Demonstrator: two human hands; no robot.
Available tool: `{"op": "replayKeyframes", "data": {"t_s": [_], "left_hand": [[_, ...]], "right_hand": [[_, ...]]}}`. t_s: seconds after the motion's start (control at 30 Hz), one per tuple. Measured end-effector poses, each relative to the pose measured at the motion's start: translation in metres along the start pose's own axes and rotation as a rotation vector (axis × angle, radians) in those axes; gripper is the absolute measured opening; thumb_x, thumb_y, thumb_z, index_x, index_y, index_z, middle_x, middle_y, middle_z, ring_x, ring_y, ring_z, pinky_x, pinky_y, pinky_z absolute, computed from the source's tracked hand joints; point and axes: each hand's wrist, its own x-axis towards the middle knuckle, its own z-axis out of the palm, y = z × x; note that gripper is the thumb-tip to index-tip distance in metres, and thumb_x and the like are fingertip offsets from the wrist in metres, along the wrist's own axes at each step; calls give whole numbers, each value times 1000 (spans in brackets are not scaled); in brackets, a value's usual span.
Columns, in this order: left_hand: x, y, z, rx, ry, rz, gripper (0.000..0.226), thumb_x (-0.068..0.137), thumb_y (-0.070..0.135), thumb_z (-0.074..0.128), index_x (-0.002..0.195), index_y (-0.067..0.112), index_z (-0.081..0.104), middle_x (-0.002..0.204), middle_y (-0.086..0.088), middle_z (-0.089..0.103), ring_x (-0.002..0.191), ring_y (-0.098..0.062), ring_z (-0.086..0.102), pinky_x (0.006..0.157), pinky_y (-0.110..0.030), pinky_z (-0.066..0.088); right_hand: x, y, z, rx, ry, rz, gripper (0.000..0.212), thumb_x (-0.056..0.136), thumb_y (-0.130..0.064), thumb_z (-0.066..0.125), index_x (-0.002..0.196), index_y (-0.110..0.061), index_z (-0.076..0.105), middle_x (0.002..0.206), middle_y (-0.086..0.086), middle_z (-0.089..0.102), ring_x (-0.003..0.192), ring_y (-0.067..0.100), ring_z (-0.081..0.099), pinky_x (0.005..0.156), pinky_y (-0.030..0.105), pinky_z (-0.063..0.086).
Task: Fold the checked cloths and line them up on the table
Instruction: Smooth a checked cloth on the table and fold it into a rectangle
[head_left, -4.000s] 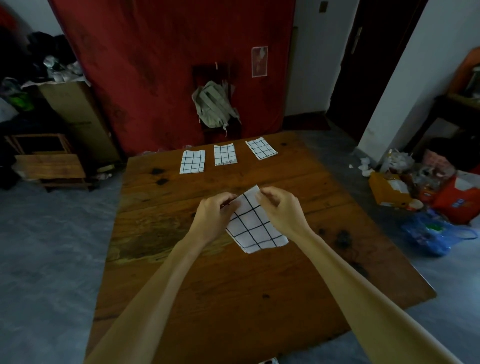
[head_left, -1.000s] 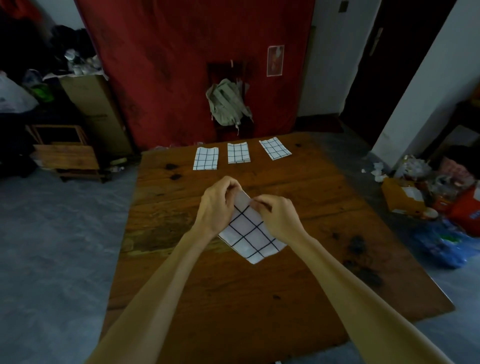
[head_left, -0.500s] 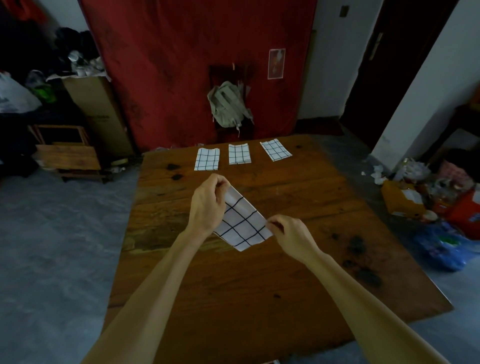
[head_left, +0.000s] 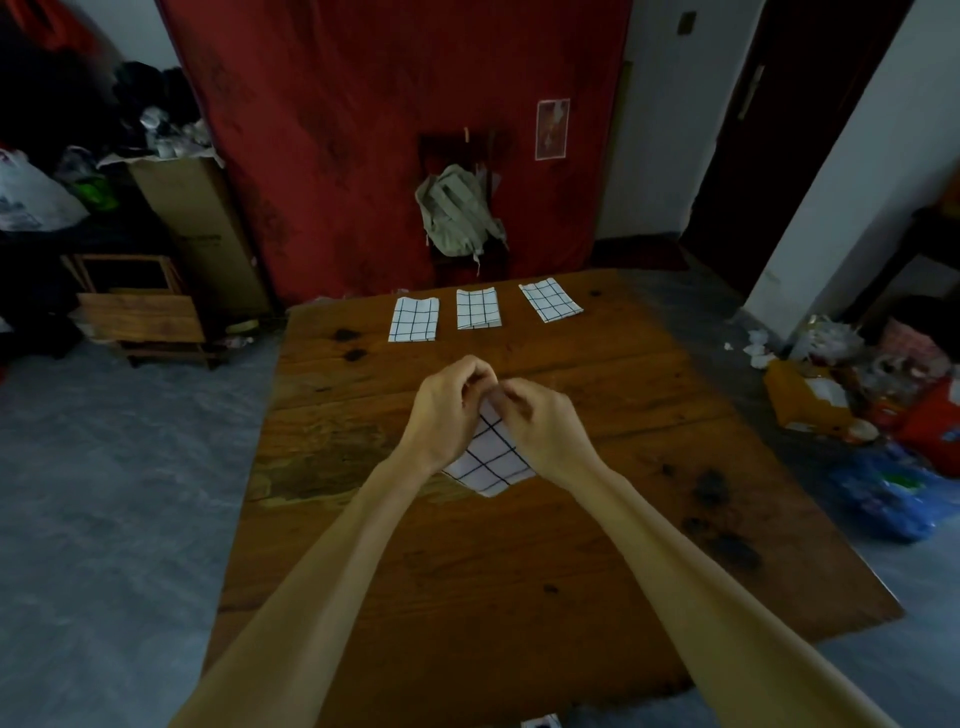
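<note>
While the left hand (head_left: 448, 405) and right hand (head_left: 545, 422) both pinch the top of a checked cloth (head_left: 488, 460) over mid-table (head_left: 597, 545), nothing blocks them. Past the hands, three folded cloths (head_left: 414, 319) (head_left: 478, 309) (head_left: 550, 299) line the table's far edge; a backpack (head_left: 457, 213) hangs beyond it.

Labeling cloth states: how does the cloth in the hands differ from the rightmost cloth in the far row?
The held cloth is pinched at its top by the left hand and right hand; the rightmost cloth is untouched.
The held cloth hangs corner-down over mid-table; the rightmost cloth lies flat near the table's far edge, beside two others.
The held cloth is partly hidden by the hands; the rightmost is in full view.
Both are white with a dark grid.
</note>
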Motion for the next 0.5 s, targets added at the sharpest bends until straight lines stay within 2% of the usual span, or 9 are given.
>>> {"op": "replayKeyframes", "data": {"t_s": [0.07, 0.17, 0.27, 0.33, 0.4, 0.5], "left_hand": [[3, 3, -5, -24, 41, -28, 11, 96, 9, 52, 89, 10, 60, 79, 4, 61, 71, -7, 57, 61, -17, 45], [6, 5, -13, 8, 60, -46, 10, 95, 10, 54, 88, 13, 60, 77, 7, 61, 68, -8, 56, 58, -16, 43], [4, 5, -14, -6, 116, -94, 9, 94, 10, 54, 89, 12, 61, 78, 5, 61, 69, -7, 55, 59, -17, 44], [3, 5, -14, -18, 158, -122, 8, 94, 10, 55, 90, 10, 62, 80, 3, 62, 69, -4, 56, 60, -15, 45], [4, 5, -17, -30, 186, -134, 8, 94, 10, 55, 91, 8, 62, 80, 3, 62, 70, 0, 56, 62, -12, 44], [7, 5, -23, -21, 192, -138, 8, 95, 11, 55, 91, 9, 62, 80, 4, 61, 69, -2, 55, 62, -12, 44]], "right_hand": [[0, 1, 5, 17, 79, -22, 21, 101, -26, 48, 93, -14, 63, 71, -1, 61, 56, 15, 52, 51, 33, 40], [-6, 10, 10, -30, 124, -15, 20, 101, -28, 47, 95, -17, 63, 70, -3, 63, 55, 18, 56, 52, 39, 44], [-15, 20, 9, -130, 109, -27, 18, 101, -29, 45, 97, -21, 61, 67, -11, 59, 51, 12, 55, 43, 27, 40], [-22, 28, 7, -182, 80, -26, 18, 101, -27, 46, 101, -19, 62, 67, -16, 55, 50, 6, 52, 44, 18, 36], [-29, 36, 5, -203, 53, -2, 20, 101, -25, 46, 104, -15, 63, 66, -17, 52, 48, 3, 49, 45, 16, 36], [-39, 49, 5, -240, 13, 47, 21, 101, -25, 46, 107, -14, 64, 68, -14, 56, 46, 4, 46, 44, 16, 35]]}}
